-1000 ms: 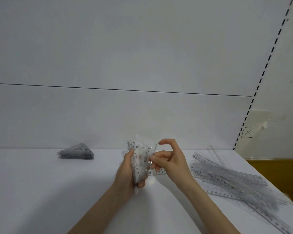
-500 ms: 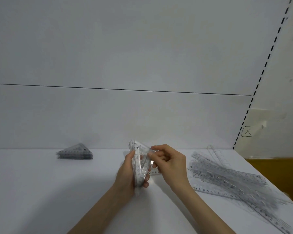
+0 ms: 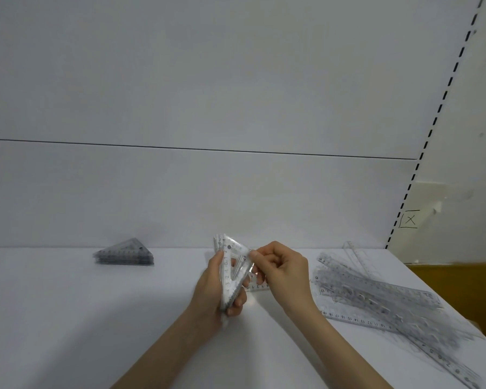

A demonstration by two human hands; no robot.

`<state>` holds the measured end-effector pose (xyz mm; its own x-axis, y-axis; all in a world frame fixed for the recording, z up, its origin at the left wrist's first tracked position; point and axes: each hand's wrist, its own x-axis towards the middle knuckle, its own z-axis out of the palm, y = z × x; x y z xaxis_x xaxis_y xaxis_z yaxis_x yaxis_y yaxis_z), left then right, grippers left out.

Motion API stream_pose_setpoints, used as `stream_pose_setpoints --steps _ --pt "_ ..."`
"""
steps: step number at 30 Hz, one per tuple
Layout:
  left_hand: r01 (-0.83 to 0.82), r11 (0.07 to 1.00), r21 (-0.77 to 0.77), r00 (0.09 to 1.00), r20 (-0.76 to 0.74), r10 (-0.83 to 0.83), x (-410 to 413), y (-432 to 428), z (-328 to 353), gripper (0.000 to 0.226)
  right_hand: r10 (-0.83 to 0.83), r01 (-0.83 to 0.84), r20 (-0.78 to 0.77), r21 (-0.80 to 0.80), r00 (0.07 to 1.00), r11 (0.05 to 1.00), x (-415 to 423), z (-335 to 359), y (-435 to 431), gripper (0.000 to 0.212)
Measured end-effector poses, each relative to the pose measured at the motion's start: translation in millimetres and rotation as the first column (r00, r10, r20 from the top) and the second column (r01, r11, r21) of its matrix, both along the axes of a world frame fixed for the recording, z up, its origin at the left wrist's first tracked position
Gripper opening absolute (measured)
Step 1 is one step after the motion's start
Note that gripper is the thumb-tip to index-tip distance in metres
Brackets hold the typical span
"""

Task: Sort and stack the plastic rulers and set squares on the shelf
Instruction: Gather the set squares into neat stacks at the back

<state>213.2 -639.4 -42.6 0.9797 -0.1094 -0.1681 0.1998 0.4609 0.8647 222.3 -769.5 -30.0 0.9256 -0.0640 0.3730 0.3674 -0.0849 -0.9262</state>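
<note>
My left hand grips a small bundle of clear plastic set squares, held upright above the white shelf. My right hand pinches the right corner of that bundle with thumb and fingers. A neat stack of set squares lies flat at the back left of the shelf. A loose heap of long clear rulers spreads across the right side. One ruler lies on the shelf behind my hands, mostly hidden.
The white back panel rises just behind the shelf. A slotted upright bounds the panel on the right. The shelf's right edge drops off past the rulers, with a brown surface beyond.
My right hand has closed from spread fingers to a pinch on the bundle's right corner. The bundle stays upright in my left hand.
</note>
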Motion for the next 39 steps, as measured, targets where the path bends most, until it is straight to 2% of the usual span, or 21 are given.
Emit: stream_pose_setpoints --steps 5,8,10,12,14,15,16,17,19,22,26,28,30,32,35,37,39 --pt "0.010 1.000 0.006 1.000 0.029 -0.011 0.1 1.7 -1.9 0.052 -0.096 0.095 0.004 -0.183 0.995 0.978 7.9 -6.1 -3.1 0.030" --pt "-0.064 0.997 0.044 0.998 0.031 0.062 2.1 2.8 -1.6 0.049 -0.077 0.068 -0.035 -0.213 0.996 0.975 13.9 -6.6 -8.1 0.030" --pt "-0.144 0.990 0.013 0.989 0.019 0.144 6.3 7.4 -2.1 0.047 -0.111 0.099 -0.023 -0.297 0.994 0.950 20.2 -8.2 -19.0 0.024" --pt "-0.224 0.974 -0.036 0.975 0.003 0.224 10.9 14.6 -2.3 0.048 -0.113 0.065 -0.062 -0.514 0.992 0.855 27.1 -13.1 -31.8 0.014" --pt "-0.269 0.960 -0.075 0.963 -0.011 0.268 13.7 21.8 -0.9 0.046 -0.084 -0.055 -0.154 -0.726 0.984 0.686 31.3 -21.5 -38.0 0.024" --pt "-0.277 0.957 -0.089 0.961 -0.012 0.277 13.8 24.2 0.4 0.045 -0.076 -0.087 -0.168 -0.785 0.983 0.613 32.3 -24.5 -37.6 0.030" --pt "-0.282 0.955 -0.092 0.959 -0.008 0.282 13.7 25.5 1.7 0.044 -0.070 -0.098 -0.169 -0.807 0.983 0.583 32.0 -25.3 -36.1 0.030" --pt "-0.285 0.954 -0.088 0.958 -0.002 0.286 13.4 25.7 2.8 0.043 -0.070 -0.094 -0.167 -0.801 0.983 0.592 31.9 -24.6 -34.8 0.028" --pt "-0.293 0.953 -0.071 0.956 0.002 0.294 12.7 25.1 3.3 0.040 -0.086 -0.070 -0.157 -0.780 0.984 0.621 31.0 -22.2 -33.9 0.029" --pt "-0.323 0.945 -0.052 0.946 -0.007 0.323 13.3 25.2 2.7 0.035 -0.092 -0.066 -0.166 -0.753 0.982 0.655 31.4 -22.4 -32.3 0.018" --pt "-0.362 0.931 -0.050 0.932 -0.021 0.361 14.1 26.1 3.7 0.030 -0.065 -0.092 -0.219 -0.636 0.974 0.766 30.9 -17.6 -38.1 0.025" --pt "-0.368 0.928 -0.056 0.930 -0.032 0.367 14.7 27.0 2.4 0.031 -0.039 -0.112 -0.252 -0.559 0.967 0.821 28.1 -12.3 -41.1 0.022" --pt "-0.354 0.933 -0.067 0.935 -0.043 0.352 15.2 27.1 1.0 0.037 0.013 -0.138 -0.306 -0.390 0.952 0.910 22.7 -5.2 -43.1 0.016" --pt "-0.330 0.941 -0.082 0.944 -0.050 0.327 15.3 26.4 1.0 0.044 0.130 -0.183 -0.320 -0.141 0.939 0.973 17.0 2.2 -43.4 0.010" --pt "-0.295 0.951 -0.092 0.955 -0.052 0.291 14.9 23.5 2.6 0.050 0.331 -0.287 -0.294 0.181 0.897 0.941 7.2 12.5 -34.0 0.012" --pt "-0.267 0.961 -0.075 0.964 -0.039 0.265 13.9 19.5 2.6 0.053 0.396 -0.327 -0.295 0.257 0.869 0.909 1.4 14.7 -21.8 0.011" --pt "-0.230 0.971 -0.056 0.973 -0.014 0.230 11.4 15.2 1.7 0.056 0.425 -0.357 -0.305 0.256 0.852 0.898 -3.4 13.3 -8.4 0.009"
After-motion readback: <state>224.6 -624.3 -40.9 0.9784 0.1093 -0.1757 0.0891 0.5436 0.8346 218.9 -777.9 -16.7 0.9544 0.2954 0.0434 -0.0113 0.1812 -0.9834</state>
